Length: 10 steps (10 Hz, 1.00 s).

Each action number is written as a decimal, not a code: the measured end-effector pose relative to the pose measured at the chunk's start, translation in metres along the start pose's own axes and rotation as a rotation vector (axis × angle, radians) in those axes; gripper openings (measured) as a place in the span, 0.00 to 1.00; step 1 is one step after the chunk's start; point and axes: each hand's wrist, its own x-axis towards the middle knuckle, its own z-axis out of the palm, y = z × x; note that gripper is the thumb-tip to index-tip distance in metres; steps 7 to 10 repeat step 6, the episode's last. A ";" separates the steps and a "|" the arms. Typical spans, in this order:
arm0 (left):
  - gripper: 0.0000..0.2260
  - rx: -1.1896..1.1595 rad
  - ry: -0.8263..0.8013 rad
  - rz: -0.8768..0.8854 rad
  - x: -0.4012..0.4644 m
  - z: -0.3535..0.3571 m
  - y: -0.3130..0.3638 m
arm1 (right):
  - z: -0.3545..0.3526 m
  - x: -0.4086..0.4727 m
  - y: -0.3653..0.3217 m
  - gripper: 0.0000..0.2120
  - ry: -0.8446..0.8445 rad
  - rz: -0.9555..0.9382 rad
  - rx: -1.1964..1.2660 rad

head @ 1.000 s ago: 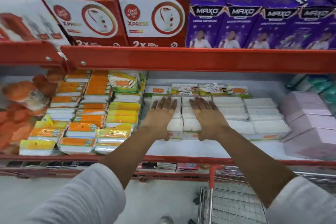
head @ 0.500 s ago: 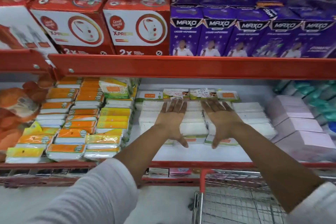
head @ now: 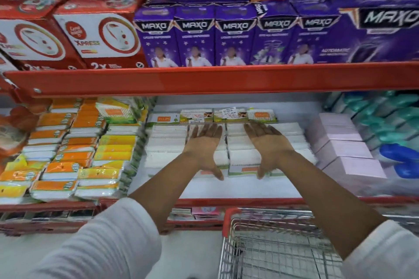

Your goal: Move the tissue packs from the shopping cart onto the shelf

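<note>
White tissue packs (head: pixel 243 156) lie in rows on the white shelf (head: pixel 215 188), in the middle bay. My left hand (head: pixel 204 145) and my right hand (head: pixel 266 142) rest flat on top of these packs, fingers spread and pointing toward the back, thumbs hanging over the front row. Neither hand grips a pack. The wire shopping cart (head: pixel 272 244) with a red corner stands below the shelf at the lower right; the part of its basket that shows holds no packs.
Orange and yellow tissue packs (head: pixel 74 154) fill the shelf's left side. Pale pink boxes (head: pixel 342 149) and teal and blue packs (head: pixel 394 120) sit at the right. A red shelf beam (head: pixel 204 79) crosses overhead, carrying red boxes (head: pixel 97 38) and purple boxes (head: pixel 226 36).
Both hands have drawn apart on the white packs and their thumbs have dropped over the front row. The view has tilted upward and nearer to the shelf.
</note>
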 end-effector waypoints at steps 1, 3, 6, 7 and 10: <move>0.64 -0.024 0.005 0.044 0.009 -0.002 0.027 | 0.004 -0.013 0.028 0.71 -0.044 0.086 0.010; 0.54 -0.057 0.051 -0.021 0.018 -0.006 0.062 | 0.013 -0.029 0.050 0.58 0.045 0.109 0.067; 0.26 -0.136 0.477 0.034 -0.026 -0.035 0.100 | 0.005 -0.070 0.036 0.29 0.526 0.065 0.298; 0.26 -0.136 0.477 0.034 -0.026 -0.035 0.100 | 0.005 -0.070 0.036 0.29 0.526 0.065 0.298; 0.26 -0.136 0.477 0.034 -0.026 -0.035 0.100 | 0.005 -0.070 0.036 0.29 0.526 0.065 0.298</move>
